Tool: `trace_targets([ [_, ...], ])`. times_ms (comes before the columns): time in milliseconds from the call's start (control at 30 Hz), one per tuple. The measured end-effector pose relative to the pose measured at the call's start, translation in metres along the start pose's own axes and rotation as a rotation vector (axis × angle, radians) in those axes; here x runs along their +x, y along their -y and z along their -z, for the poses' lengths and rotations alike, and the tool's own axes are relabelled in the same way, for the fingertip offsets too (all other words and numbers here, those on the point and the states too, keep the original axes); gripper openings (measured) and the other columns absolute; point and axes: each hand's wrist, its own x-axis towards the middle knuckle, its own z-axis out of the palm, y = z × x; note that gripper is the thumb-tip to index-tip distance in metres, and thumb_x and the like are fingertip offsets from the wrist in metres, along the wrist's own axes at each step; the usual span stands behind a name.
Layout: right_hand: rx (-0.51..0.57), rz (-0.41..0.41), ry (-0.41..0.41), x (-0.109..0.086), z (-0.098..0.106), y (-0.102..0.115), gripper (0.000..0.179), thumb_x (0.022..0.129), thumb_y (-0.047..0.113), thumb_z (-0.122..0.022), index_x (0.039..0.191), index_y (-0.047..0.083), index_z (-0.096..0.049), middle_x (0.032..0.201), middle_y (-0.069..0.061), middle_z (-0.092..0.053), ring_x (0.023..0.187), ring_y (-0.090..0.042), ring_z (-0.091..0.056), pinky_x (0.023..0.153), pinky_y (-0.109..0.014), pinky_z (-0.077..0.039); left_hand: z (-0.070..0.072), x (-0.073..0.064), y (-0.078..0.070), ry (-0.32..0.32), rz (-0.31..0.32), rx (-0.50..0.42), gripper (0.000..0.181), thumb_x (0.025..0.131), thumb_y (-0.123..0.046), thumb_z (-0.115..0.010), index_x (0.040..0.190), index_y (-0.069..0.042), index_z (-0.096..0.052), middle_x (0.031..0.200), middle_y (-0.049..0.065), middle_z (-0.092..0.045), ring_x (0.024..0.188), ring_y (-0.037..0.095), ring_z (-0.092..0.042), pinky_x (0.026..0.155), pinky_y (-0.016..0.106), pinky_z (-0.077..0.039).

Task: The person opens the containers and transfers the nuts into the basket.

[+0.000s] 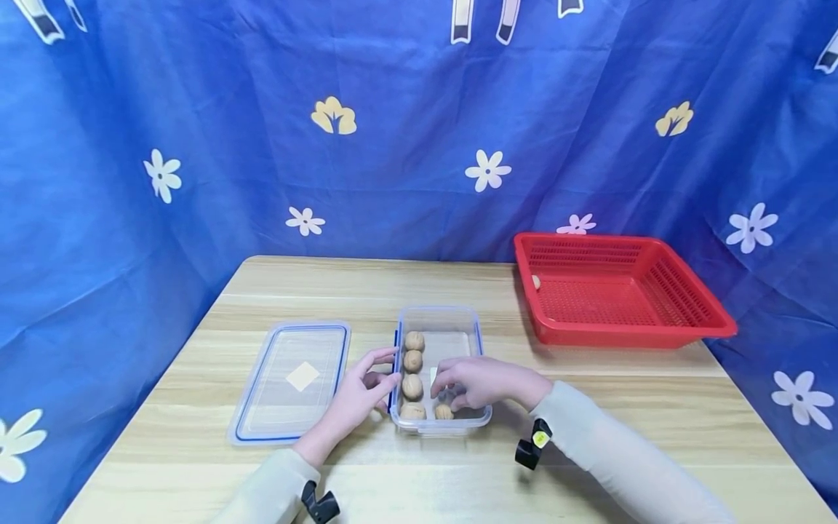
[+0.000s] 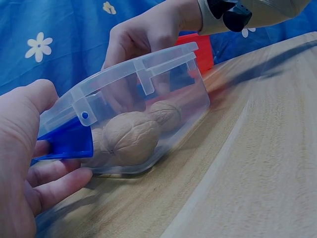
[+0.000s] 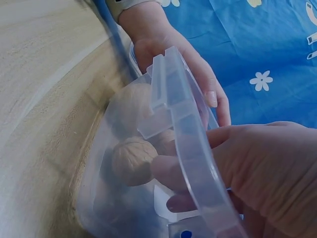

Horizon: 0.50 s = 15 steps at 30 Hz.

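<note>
A clear plastic container stands uncovered on the table, with a column of walnuts along its left side. One more walnut lies at its near end, right of that column. My left hand holds the container's left side, thumb by the rim and fingers around the blue latch. Inside the container, my right hand reaches down with fingers spread apart. In the right wrist view a fingertip touches the near walnut; the other fingertips are partly hidden behind the plastic rim.
Left of the container lies a clear lid with a blue seal and a pale diamond label. A red basket stands at the back right, one walnut by its left wall. A blue patterned curtain hangs behind the wooden table.
</note>
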Motion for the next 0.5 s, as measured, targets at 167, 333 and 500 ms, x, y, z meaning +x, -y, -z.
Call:
trace_targets([
  [167,-0.018,-0.027,0.021,-0.001,-0.001,0.0,0.032,0.077,0.011,-0.073,0.107,0.019,-0.067,0.101,0.006,-0.057,0.085,-0.004,-0.054,0.074,-0.019,-0.047,-0.001,-0.001,-0.008,0.017,-0.002,0.011,0.048,0.09,-0.014,-0.062,0.134,-0.01,-0.046,0.129,0.019,-0.048,0.068,0.021,-0.06,0.05,0.043,-0.055],
  [333,-0.054,-0.032,0.036,0.001,-0.004,0.0,0.032,0.076,0.014,-0.075,0.106,0.022,-0.067,0.1,0.009,-0.058,0.081,0.0,-0.049,0.069,-0.018,-0.045,-0.003,-0.008,-0.028,0.027,-0.006,0.023,0.047,0.09,-0.013,-0.061,0.134,-0.006,-0.045,0.13,0.021,-0.047,0.07,0.022,-0.06,0.052,0.047,-0.055],
  [500,-0.063,-0.025,0.052,0.002,-0.006,0.002,0.033,0.076,0.013,-0.074,0.106,0.023,-0.067,0.097,0.009,-0.058,0.078,-0.001,-0.05,0.067,-0.017,-0.043,-0.004,-0.008,-0.026,0.023,-0.01,0.013,0.047,0.09,-0.012,-0.062,0.134,-0.006,-0.046,0.129,0.019,-0.047,0.074,0.022,-0.061,0.053,0.048,-0.055],
])
